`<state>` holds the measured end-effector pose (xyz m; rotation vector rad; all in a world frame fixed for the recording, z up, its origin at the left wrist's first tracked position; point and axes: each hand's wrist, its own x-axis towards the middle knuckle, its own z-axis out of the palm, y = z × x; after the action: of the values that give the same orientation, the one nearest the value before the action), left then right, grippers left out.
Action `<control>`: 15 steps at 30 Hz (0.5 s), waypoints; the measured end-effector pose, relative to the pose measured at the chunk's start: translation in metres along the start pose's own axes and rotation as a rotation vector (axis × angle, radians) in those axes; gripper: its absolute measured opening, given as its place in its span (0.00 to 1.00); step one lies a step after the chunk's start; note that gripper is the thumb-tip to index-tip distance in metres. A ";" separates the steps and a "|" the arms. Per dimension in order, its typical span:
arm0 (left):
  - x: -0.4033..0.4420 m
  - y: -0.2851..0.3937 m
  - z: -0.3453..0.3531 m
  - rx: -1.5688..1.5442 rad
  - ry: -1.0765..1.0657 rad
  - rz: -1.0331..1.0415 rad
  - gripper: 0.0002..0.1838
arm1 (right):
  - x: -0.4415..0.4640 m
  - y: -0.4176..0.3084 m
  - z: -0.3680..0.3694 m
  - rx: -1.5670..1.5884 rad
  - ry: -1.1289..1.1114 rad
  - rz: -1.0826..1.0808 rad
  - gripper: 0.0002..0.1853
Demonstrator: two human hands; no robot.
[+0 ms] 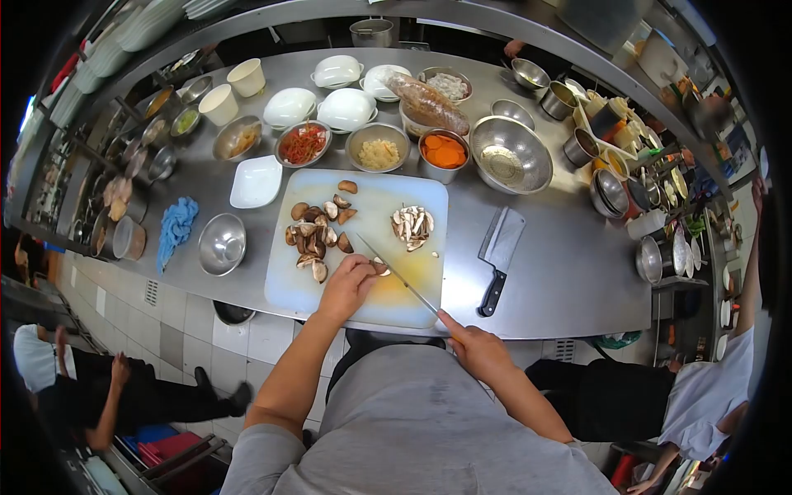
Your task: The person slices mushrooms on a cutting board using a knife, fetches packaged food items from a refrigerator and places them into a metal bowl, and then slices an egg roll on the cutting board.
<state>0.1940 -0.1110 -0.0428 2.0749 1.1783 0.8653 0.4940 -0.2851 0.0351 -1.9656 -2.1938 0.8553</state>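
A white cutting board lies in front of me on the steel counter. My right hand grips a long thin knife by its handle, its blade slanting across the board toward the left. With bent fingertips, my left hand presses a mushroom piece on the board, close beside the blade. Brown mushroom pieces are heaped on the board's left side. On its right side sits a pile of sliced mushrooms. Yellowish stains mark the board near the blade.
A cleaver lies right of the board. Left are an empty steel bowl, a blue cloth and a white square dish. Behind stand bowls of red strips, chopped garlic-like bits and orange slices. People stand on both sides.
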 end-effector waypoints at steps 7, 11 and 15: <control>0.007 -0.001 0.011 0.019 0.069 0.089 0.09 | 0.001 -0.009 -0.007 -0.064 -0.033 0.024 0.38; 0.006 -0.002 0.008 0.015 0.029 0.089 0.10 | 0.002 -0.009 -0.004 -0.061 -0.043 0.033 0.38; 0.008 -0.002 0.011 -0.024 0.010 0.040 0.09 | 0.002 -0.018 -0.008 -0.070 -0.047 0.053 0.37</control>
<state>0.2048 -0.1048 -0.0484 2.0837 1.1298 0.9048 0.4809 -0.2814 0.0493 -2.0654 -2.2361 0.8509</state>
